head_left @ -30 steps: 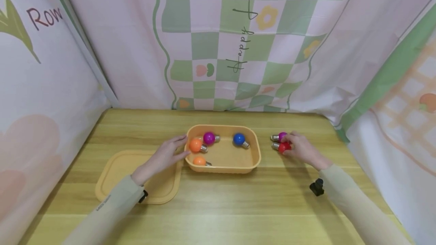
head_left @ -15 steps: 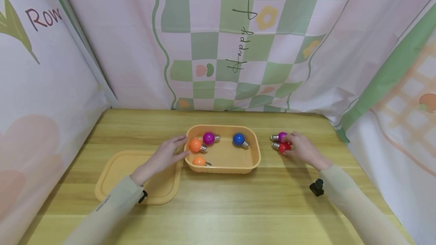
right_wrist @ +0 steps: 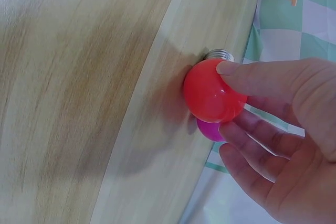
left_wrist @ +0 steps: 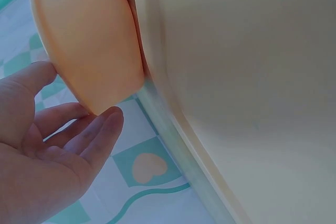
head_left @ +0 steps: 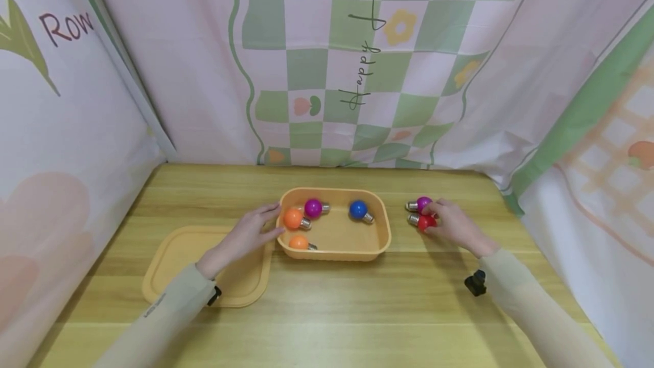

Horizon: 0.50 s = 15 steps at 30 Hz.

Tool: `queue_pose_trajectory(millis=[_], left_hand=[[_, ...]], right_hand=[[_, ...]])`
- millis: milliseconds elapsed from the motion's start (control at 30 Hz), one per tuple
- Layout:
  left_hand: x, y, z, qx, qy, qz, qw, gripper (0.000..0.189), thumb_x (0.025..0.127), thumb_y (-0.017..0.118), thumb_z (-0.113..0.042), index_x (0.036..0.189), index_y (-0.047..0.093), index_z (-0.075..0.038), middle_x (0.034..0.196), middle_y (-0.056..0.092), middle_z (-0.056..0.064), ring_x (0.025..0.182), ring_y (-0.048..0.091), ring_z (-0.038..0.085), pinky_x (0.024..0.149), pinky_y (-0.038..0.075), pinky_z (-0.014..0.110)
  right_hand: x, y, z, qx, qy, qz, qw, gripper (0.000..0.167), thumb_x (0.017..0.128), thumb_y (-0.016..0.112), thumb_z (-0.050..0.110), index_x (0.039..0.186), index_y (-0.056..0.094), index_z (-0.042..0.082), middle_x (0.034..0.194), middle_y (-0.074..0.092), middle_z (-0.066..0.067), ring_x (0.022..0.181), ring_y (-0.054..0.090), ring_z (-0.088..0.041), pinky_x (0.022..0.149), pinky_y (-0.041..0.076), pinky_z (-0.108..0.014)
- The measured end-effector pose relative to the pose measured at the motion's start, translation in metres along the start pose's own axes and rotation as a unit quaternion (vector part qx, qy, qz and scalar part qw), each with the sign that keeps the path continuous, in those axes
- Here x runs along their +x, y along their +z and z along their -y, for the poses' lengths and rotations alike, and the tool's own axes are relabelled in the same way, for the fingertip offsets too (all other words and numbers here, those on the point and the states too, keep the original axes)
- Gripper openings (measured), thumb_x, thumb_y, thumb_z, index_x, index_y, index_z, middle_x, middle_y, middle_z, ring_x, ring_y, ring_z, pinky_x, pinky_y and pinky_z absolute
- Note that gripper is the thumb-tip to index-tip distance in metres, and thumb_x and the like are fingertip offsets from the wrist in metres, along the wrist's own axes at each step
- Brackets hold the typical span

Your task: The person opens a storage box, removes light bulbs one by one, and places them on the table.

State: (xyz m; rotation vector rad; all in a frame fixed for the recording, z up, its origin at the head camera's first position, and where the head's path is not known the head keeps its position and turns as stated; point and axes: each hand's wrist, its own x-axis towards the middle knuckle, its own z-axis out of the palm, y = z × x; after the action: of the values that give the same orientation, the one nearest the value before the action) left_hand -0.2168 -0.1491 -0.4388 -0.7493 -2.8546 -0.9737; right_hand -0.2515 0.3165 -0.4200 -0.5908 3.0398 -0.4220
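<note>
My right hand [head_left: 455,225] pinches a red light bulb [right_wrist: 212,90] between thumb and fingers, low over the table. Right behind it lies a purple bulb [head_left: 423,204], mostly hidden by the red one in the right wrist view; both metal screw bases point left. At the left end of an orange plastic box [head_left: 352,255], my left hand [head_left: 245,238] rests with loosely spread fingers, thumb and fingertips touching its wall and rim. Inside the box lie another purple bulb [head_left: 313,208], a blue bulb [head_left: 359,209] and two orange bulbs, one at the left [head_left: 293,218], one by the near wall [head_left: 298,242].
A flat orange lid [head_left: 204,243] lies on the wooden table [head_left: 357,311] left of the box, partly under my left forearm. Printed fabric [head_left: 306,72] hangs behind the table and along both sides.
</note>
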Motion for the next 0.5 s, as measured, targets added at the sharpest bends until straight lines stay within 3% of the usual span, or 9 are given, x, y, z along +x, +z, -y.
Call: queue_pose_trajectory(millis=[167,500], left_hand=[[-0.0002,0.0012,0.001,0.002,0.009,-0.004,0.9999,0.057,0.094,0.067,-0.022,0.139,0.048,0.009,0.149,0.044,0.028,0.138,0.045,0.046,0.115,0.039,0.057],[0.0007,0.001,0.0008,-0.004,-0.005,0.004,1.0,0.058,0.094,0.067,-0.024,0.14,0.047,0.007,0.151,0.043,0.027,0.139,0.043,0.045,0.116,0.038,0.056]], right_hand=[[-0.0006,0.0004,-0.0004,0.005,-0.002,-0.002,1.0,0.037,0.077,0.08,0.006,0.108,0.066,-0.007,0.105,0.064,-0.027,0.092,0.065,-0.039,0.081,0.06,-0.054],[-0.0021,-0.0011,-0.001,0.009,0.002,-0.004,0.9999,0.04,0.077,0.08,0.007,0.111,0.065,-0.008,0.109,0.063,-0.029,0.096,0.064,-0.042,0.084,0.06,-0.055]])
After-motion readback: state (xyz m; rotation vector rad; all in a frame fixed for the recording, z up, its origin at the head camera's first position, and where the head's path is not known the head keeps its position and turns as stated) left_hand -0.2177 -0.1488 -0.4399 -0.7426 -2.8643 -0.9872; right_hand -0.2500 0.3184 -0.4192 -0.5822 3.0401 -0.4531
